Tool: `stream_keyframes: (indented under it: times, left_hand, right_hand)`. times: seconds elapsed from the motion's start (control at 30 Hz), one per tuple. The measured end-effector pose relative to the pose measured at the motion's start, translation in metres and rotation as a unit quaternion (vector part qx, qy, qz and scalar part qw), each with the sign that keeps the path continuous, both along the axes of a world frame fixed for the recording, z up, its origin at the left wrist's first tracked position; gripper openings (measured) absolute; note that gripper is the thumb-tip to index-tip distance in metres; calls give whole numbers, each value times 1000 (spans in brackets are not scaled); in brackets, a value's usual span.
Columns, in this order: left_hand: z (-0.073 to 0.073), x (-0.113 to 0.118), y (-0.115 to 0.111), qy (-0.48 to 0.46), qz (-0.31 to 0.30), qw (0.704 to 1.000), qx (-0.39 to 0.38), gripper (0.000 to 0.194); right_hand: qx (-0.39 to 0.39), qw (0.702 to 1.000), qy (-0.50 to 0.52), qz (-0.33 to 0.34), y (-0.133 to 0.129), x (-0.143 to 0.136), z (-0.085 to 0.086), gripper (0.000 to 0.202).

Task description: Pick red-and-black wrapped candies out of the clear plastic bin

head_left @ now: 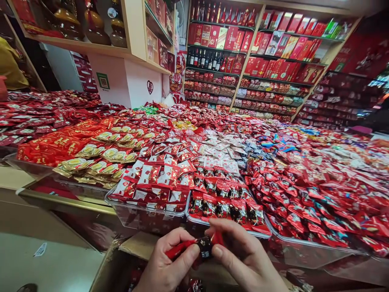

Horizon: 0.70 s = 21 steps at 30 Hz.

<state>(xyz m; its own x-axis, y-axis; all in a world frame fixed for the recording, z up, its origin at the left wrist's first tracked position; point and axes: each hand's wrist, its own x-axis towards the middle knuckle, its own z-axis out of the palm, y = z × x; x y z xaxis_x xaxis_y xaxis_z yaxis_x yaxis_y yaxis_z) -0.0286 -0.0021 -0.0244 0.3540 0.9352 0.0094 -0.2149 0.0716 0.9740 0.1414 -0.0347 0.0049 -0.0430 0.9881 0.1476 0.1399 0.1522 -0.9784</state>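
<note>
Between my two hands, at the bottom centre, is a small red and black wrapped candy (205, 246). My left hand (174, 259) pinches its left side between thumb and fingers, with a red wrapper part showing along the fingers. My right hand (240, 255) grips the right end of the wrapper with thumb and fingers. Just beyond the hands, a clear plastic bin (190, 215) holds rows of similar red and black packets (223, 207). Below the hands is an open cardboard box (106, 267) with more dark red packets partly hidden inside.
A bin (146, 217) of red and white packets stands left of centre, beside gold packets (103, 168). Red packets (304, 211) fill the right side. Shelves (243, 75) of boxes and bottles stand behind. A person in a yellow top (12, 67) is at the far left.
</note>
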Motion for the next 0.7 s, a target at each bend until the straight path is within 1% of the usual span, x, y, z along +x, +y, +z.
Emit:
stream_keyframes:
  times: [0.07, 0.1, 0.17, 0.27, 0.33, 0.4, 0.47, 0.5, 0.57, 0.63, 0.7]
  left_hand:
    - [0, 0, 0, -8, 7, 1000, 3, 29]
    - [1, 0, 0, -15, 16, 1000, -2, 29]
    - [1, 0, 0, -26, 30, 999, -10, 27]
    - [1, 0, 1, -38, 35, 999, 0, 29]
    - [1, 0, 1, -57, 36, 997, -31, 31]
    - [2, 0, 1, -85, 40, 993, -74, 34]
    - [1, 0, 1, -98, 42, 991, -86, 35]
    - [1, 0, 0, -96, 40, 992, -76, 35]
    - [-2, 0, 0, -77, 26, 995, -48, 33]
    - [-5, 0, -1, -57, 16, 998, -22, 32]
    - [-9, 0, -2, -43, 11, 999, -11, 33]
  right_hand:
    - [25, 999, -33, 26, 1, 2, 1, 10]
    - [27, 998, -43, 45, 2, 3, 0, 6]
    - [3, 995, -38, 88, 2, 3, -4, 6]
    - [-52, 989, -26, 134, 1, 3, -7, 14]
    - [-73, 987, -22, 144, 3, 6, 1, 16]
    - [-70, 990, -24, 116, 14, 13, 18, 14]
    - [-41, 997, -37, 54, 36, 26, 38, 16]
    - [-21, 998, -47, 26, 51, 33, 47, 20]
    - [-18, 996, -90, -13, 87, 45, 60, 25]
    - [-28, 991, -128, -32, 123, 53, 65, 28]
    - [-45, 983, -173, -43, 153, 54, 64, 29]
